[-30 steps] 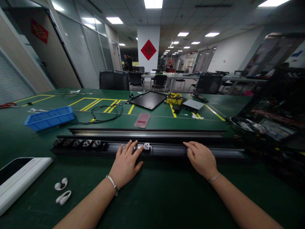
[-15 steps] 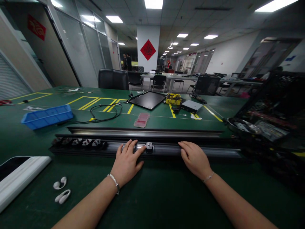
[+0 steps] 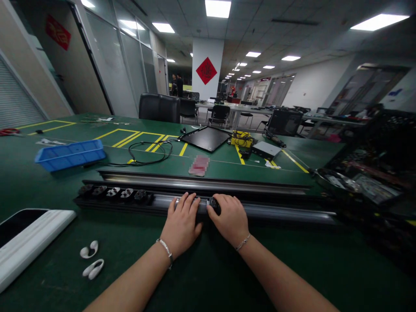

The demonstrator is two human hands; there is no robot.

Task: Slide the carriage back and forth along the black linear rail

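Note:
A long black metal rail (image 3: 282, 211) lies crosswise on the table before me. Several small square modules that look like sockets (image 3: 126, 194) sit in a row at its left end. My left hand (image 3: 182, 219) rests on the rail with its fingers stretched out and holds nothing. Close to its right, my right hand (image 3: 230, 219) has thumb and fingers around one more dark socket module (image 3: 215, 203) on the rail. Much of that module is hidden by the hand. Behind runs a second long rail (image 3: 201, 183), which neither hand touches.
A blue bin (image 3: 69, 155), a looped black cable (image 3: 151, 154) and a flat black panel (image 3: 205, 138) lie beyond the rails. A grey box (image 3: 266, 150) and dark equipment stand right. Two white earbuds (image 3: 93, 268) and a white device (image 3: 39, 242) are near left.
My right hand has moved left along the rail and closed around the lone socket module. My left hand stays on the rail. The view has shifted slightly.

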